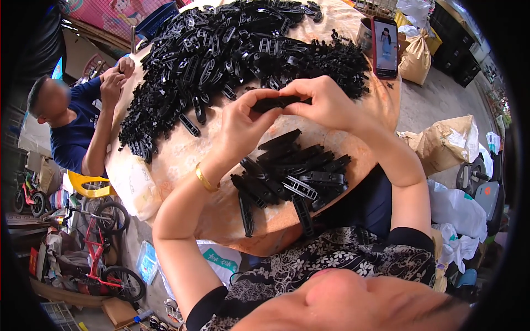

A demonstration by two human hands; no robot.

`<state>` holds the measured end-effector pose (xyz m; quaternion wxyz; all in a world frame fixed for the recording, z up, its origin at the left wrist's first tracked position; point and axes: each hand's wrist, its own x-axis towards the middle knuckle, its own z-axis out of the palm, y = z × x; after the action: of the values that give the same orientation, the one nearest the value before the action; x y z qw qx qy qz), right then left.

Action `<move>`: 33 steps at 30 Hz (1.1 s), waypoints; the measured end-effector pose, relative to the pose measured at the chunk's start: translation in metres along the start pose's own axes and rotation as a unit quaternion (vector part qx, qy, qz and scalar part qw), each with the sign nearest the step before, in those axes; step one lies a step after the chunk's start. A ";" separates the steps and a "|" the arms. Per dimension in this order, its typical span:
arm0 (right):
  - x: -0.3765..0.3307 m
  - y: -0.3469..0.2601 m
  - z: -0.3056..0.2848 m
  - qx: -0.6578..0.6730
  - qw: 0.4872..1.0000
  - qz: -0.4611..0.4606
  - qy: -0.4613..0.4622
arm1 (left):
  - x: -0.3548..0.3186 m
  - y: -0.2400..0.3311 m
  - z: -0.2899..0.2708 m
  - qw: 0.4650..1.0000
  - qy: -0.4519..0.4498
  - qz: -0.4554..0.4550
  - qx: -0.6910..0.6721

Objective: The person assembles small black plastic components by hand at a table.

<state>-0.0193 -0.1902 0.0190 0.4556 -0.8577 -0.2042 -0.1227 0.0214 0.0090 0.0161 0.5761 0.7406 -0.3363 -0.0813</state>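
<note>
My left hand point(241, 124) and my right hand point(327, 103) meet above the table, fingers closed on the two ends of a long, narrow black plastic part point(280, 102). My fingers hide much of it. Just below my hands, close to my body, lies a loose heap of similar long black plastic parts point(276, 176), a few with slotted, ladder-like frames. Beyond my hands a large pile of black plastic pieces point(215, 55) covers the far part of the table, with smaller pieces along its sides. A gold bangle point(205, 177) circles my left wrist.
A peach patterned cloth covers the round table point(386, 102). A phone point(385, 47) stands upright at the far right, beside a can point(364, 36). At the left edge sits another person point(80, 118), hands together over the table. Sacks point(441, 143) lie right; a red bicycle point(96, 248) stands left.
</note>
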 end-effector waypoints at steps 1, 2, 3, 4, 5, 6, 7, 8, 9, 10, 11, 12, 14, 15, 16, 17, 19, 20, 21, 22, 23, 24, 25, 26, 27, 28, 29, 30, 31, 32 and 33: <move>0.000 0.005 -0.005 0.000 1.000 0.000 -0.001 | -0.001 0.001 0.002 1.000 0.001 -0.001 0.000; 0.002 0.010 -0.014 0.049 0.998 0.025 -0.021 | -0.002 0.003 0.004 1.000 -0.025 0.011 -0.004; 0.002 0.012 -0.020 0.096 0.993 0.051 -0.040 | -0.003 0.004 0.006 0.998 -0.050 0.022 -0.009; -0.002 0.012 -0.026 0.158 0.981 0.106 -0.029 | -0.005 0.004 0.009 0.993 -0.106 0.004 -0.055; -0.006 0.013 -0.027 0.158 0.981 0.105 -0.030 | -0.005 0.002 0.007 0.984 -0.173 0.043 0.028; -0.010 0.015 -0.028 0.024 0.998 0.052 -0.015 | -0.008 0.003 0.009 0.971 -0.201 0.094 0.085; -0.014 0.016 -0.027 -0.110 0.994 -0.001 0.001 | -0.011 0.005 0.012 0.952 -0.229 0.145 0.142; -0.019 0.016 -0.021 -0.174 0.984 -0.037 0.015 | -0.013 0.011 0.014 0.942 -0.285 0.113 0.138; -0.024 0.019 -0.011 -0.218 0.974 -0.054 0.027 | -0.011 0.008 0.014 0.922 -0.315 0.183 0.135; -0.027 0.019 -0.004 -0.263 0.962 -0.066 0.021 | -0.010 0.009 0.011 0.934 -0.307 0.154 0.098; -0.029 0.019 0.001 -0.308 0.948 -0.076 0.015 | -0.009 0.009 0.009 0.944 -0.301 0.125 0.059; -0.031 0.021 0.007 -0.308 0.948 -0.074 0.016 | -0.007 0.008 0.007 0.965 -0.242 0.081 0.064; -0.032 0.025 0.019 -0.360 0.929 -0.079 0.008 | 0.001 -0.003 0.003 0.980 -0.089 0.065 0.166; -0.033 0.024 0.020 -0.360 0.929 -0.080 0.008 | 0.005 -0.013 -0.002 0.937 -0.009 0.146 0.318; -0.033 0.022 0.020 -0.354 0.932 -0.080 0.008 | 0.006 -0.024 -0.006 0.914 0.016 0.150 0.378; -0.033 0.022 0.020 -0.347 0.934 -0.079 0.008 | 0.007 -0.029 -0.008 0.886 0.040 0.153 0.436; -0.033 0.020 0.018 -0.335 0.938 -0.086 0.007 | 0.006 -0.037 -0.013 0.882 0.019 0.138 0.449; -0.035 0.019 0.016 -0.324 0.942 -0.088 0.006 | 0.007 -0.033 -0.011 0.880 -0.003 0.124 0.459; -0.035 0.019 0.014 -0.326 0.942 -0.086 0.006 | 0.007 -0.029 -0.009 0.880 -0.005 0.126 0.457; -0.033 0.020 0.012 -0.283 0.954 -0.098 0.017 | 0.006 -0.024 -0.005 0.914 0.008 0.100 0.394; -0.030 0.018 0.010 -0.239 0.964 -0.111 0.029 | 0.005 -0.016 -0.001 0.941 0.021 0.073 0.329; -0.027 0.016 0.005 -0.207 0.971 -0.106 0.061 | 0.004 -0.011 0.001 0.941 0.019 0.075 0.329; -0.025 0.012 -0.001 -0.176 0.975 -0.101 0.092 | 0.004 -0.007 0.003 0.962 0.008 0.067 0.266; -0.023 0.003 -0.005 -0.101 0.985 -0.085 0.112 | 0.002 -0.006 0.004 0.978 0.000 0.056 0.201; -0.022 -0.001 -0.008 -0.048 0.991 -0.057 0.112 | 0.001 -0.008 0.006 0.978 0.000 0.055 0.201; -0.021 -0.002 -0.007 -0.007 0.993 -0.050 0.109 | 0.000 -0.012 0.007 0.993 -0.021 0.002 0.113; -0.021 -0.003 -0.006 0.034 0.993 -0.042 0.107 | 0.000 -0.013 0.008 0.997 -0.042 -0.051 0.024; -0.022 -0.004 -0.002 0.034 0.993 -0.042 0.107 | 0.000 -0.013 0.010 0.997 -0.043 -0.051 0.024; -0.024 -0.005 0.003 0.048 0.992 -0.032 0.110 | -0.001 -0.011 0.011 0.992 -0.055 -0.089 -0.074; -0.023 -0.005 0.007 0.065 0.991 -0.024 0.113 | -0.001 -0.011 0.011 0.975 -0.066 -0.127 -0.170; -0.023 -0.006 0.008 0.068 0.991 -0.025 0.112 | -0.001 -0.011 0.010 0.976 -0.063 -0.128 -0.167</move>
<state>-0.0418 -0.1860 0.0095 0.5294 -0.8002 -0.1813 -0.2157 0.0197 0.0032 0.0027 0.6544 0.6638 -0.2561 -0.2560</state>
